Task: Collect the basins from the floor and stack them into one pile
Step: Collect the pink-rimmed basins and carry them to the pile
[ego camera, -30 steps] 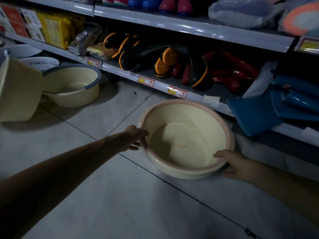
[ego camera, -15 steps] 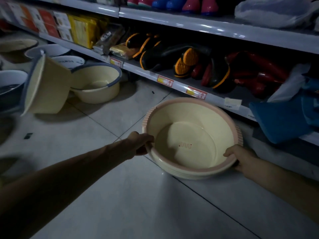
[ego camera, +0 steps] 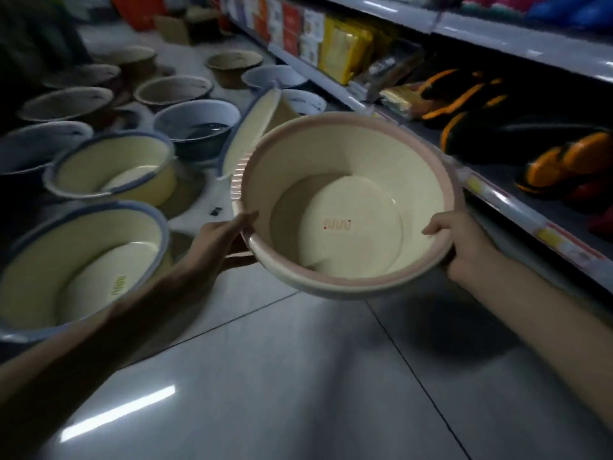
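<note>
head view: pink-rimmed basin at frame centre, held above floor; left hand gripping left rim, right hand gripping right rim. blue-rimmed basins on floor at left.

One wide-angle view, worn on the person's head, looks forward and steeply down along a shop aisle. It sits close over the left hand and right hand, which hold a pink-rimmed basin mid-frame. Tiled floor fills the lower half; shelves run up the right edge.
</note>
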The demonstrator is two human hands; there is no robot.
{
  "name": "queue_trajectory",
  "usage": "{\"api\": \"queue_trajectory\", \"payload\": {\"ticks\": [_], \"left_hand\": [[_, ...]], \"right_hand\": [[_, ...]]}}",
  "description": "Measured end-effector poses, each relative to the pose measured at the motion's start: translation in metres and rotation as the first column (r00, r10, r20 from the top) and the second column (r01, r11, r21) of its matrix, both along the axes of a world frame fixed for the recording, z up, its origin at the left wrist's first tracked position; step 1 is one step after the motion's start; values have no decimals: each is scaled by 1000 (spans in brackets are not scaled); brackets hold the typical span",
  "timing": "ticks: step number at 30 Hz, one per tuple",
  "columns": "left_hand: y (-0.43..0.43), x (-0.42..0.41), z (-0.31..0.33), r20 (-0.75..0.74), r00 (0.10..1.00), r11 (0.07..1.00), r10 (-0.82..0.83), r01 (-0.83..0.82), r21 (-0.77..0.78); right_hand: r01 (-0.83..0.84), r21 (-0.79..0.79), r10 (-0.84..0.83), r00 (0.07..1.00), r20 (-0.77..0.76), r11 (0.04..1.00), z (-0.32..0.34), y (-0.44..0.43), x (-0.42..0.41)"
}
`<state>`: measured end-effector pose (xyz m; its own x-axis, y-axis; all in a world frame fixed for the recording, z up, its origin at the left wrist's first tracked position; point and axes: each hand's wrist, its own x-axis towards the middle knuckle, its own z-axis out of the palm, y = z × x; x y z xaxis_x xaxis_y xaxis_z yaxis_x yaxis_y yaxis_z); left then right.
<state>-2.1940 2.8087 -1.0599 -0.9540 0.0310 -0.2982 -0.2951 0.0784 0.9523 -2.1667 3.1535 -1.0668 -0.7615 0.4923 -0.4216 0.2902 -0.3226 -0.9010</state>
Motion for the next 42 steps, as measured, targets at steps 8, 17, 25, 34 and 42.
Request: {"api": "queue_trajectory", "payload": {"ticks": [8,17,25,34,42], "left_hand": [[-137,61,77,-14,929,929,369,-368,17],[-249,293,98,80,691,696,718,-712,-94],[-267,508,83,225,405,448,886,-873,-193],[-292,651,-17,337,146,265,930,-903,-338],[-313,665,-67,320,-45,107,947,-891,-441]], "right_hand": [[-395,-19,392,916,-82,918,83,-138,-78],[-801,50,802,597,-6,597,118,-357,-20],[-977,42,966,215,142,211,101,-519,139],[-997,-7,913,-68,402,-71,-22,-611,276],[-975,-43,883,-218,417,-220,-91,-642,296]]}}
